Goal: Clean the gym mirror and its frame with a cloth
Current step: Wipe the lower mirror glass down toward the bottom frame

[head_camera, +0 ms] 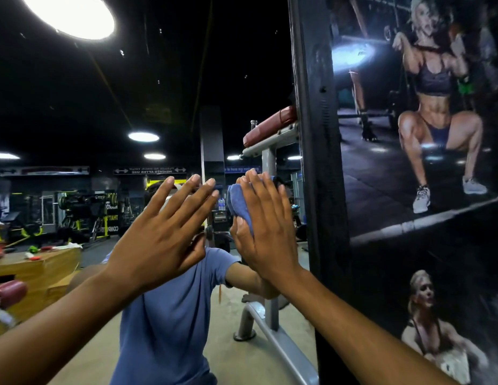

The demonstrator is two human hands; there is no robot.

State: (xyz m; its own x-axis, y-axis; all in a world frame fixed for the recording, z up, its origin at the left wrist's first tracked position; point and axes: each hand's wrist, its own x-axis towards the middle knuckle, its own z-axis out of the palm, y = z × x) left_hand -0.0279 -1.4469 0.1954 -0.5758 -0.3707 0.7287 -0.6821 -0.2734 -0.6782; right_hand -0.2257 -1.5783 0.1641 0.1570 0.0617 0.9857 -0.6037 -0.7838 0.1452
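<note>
The mirror [164, 87] is being wiped near its right edge, where the right hand [265, 220] is pressing a folded blue cloth [239, 202] flat-fingered against the glass, beside the dark frame [316, 162]. The left hand [164, 232] is lying spread and empty on the glass. Even pressure and overlapping strokes into the frame's edge should be serving best.

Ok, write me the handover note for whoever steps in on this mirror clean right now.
Left hand: open, fingers straight, flat at the mirror glass, holding nothing.
Right hand: open, straight fingers pressing the blue cloth onto the glass close to the black frame.
Done: cannot tell from this view how much glass has been wiped.
Left: the upper glass above the hands, then the black frame beside the poster.
</note>
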